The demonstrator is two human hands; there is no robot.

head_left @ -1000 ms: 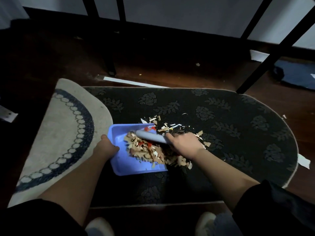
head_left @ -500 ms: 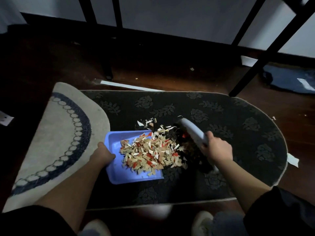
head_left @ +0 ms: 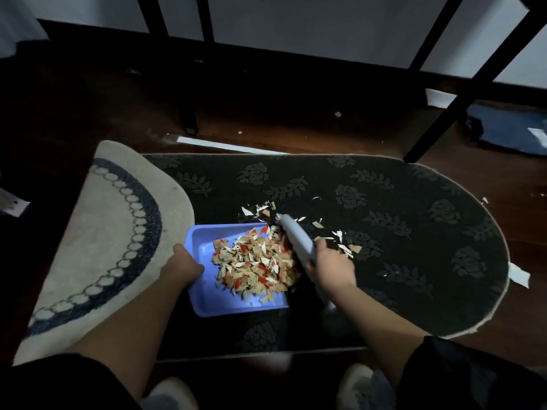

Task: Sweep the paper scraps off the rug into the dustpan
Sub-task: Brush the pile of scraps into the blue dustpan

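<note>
A blue dustpan lies on the dark floral rug, its open side facing right. A heap of tan, white and red paper scraps fills its right half. My left hand grips the dustpan's left rim. My right hand holds a grey hand brush by its handle, the brush head at the dustpan's mouth. Several loose scraps lie on the rug behind the brush and beside the pan's far corner.
A beige round mat with a blue ring overlaps the rug's left end. Black furniture legs stand on the dark wood floor beyond. A white strip and stray paper bits lie on the floor. My shoes are at the rug's near edge.
My right hand has brought the brush back leftwards from the rug to the dustpan's mouth, pushing scraps in. My left hand keeps the dustpan in place.
</note>
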